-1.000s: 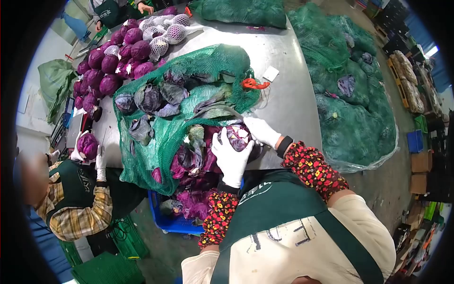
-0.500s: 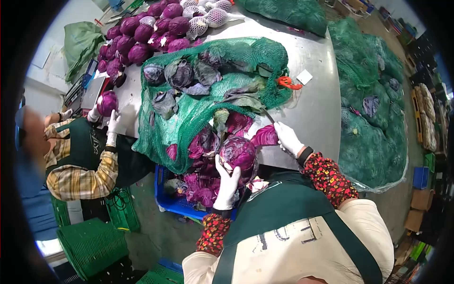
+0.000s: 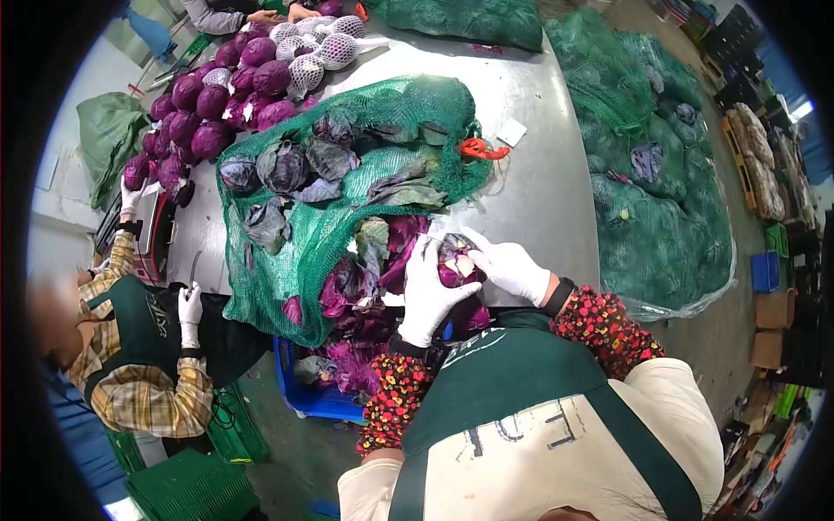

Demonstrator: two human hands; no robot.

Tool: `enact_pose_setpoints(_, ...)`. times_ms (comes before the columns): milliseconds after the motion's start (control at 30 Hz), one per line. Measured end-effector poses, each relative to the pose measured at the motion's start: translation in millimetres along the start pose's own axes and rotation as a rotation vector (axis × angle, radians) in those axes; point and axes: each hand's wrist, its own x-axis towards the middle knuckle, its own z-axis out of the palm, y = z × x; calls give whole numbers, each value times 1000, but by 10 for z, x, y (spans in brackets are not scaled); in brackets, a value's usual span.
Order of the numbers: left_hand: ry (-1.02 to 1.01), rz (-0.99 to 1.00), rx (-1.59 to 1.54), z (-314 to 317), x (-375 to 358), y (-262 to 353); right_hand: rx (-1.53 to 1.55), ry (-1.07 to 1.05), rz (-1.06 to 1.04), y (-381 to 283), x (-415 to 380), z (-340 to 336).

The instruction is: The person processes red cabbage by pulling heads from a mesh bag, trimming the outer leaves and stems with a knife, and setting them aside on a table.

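Note:
My left hand (image 3: pixel 429 293), in a white glove, is wrapped round the left side of a red cabbage (image 3: pixel 457 262) at the table's near edge. The cabbage's pale stem end faces up. On its right side rests my right hand (image 3: pixel 511 267), also gloved, with its fingers bent over the cabbage; whether it holds anything else is hidden. Loose purple leaves (image 3: pixel 401 239) lie just left of the hands, beside a green mesh bag (image 3: pixel 287 291) with cabbages and dull outer leaves. Below, a blue crate (image 3: pixel 300 398) holds more leaves.
Trimmed cabbages (image 3: pixel 211 102) and net-wrapped ones (image 3: pixel 337 52) are heaped at the back left of the metal table (image 3: pixel 556 200). A co-worker in a plaid shirt (image 3: pixel 152 408) stands at the left, knife in hand. Full mesh bags (image 3: pixel 660 234) stand at the right.
The cabbage has turned, its stem end now up. My right hand has come from the right onto it. The co-worker's cabbage has moved to the heap, and the view has shifted.

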Motion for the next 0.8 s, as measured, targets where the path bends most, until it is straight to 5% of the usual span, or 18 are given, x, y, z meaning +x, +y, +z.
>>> enact_pose_setpoints(233, -108, -80, -222, -52, 95, -78, -182, -46, -64, 61, 231, -143)
enact_pose_setpoints(567, -207, -67, -352, -137, 135, -210, -201, 86, -197, 5, 352, -196)
enact_pose_setpoints(633, -240, -197, -419, -172, 122, -201, -125, 198, -286, 11, 401, -186)
enact_pose_setpoints(733, -226, 101, -179, -194, 1, -207, -301, 200, -87, 428, 731, -33)
enact_pose_setpoints(800, -167, 63, -179, -183, -160, -197, -272, 281, -77, 679, 841, 159)
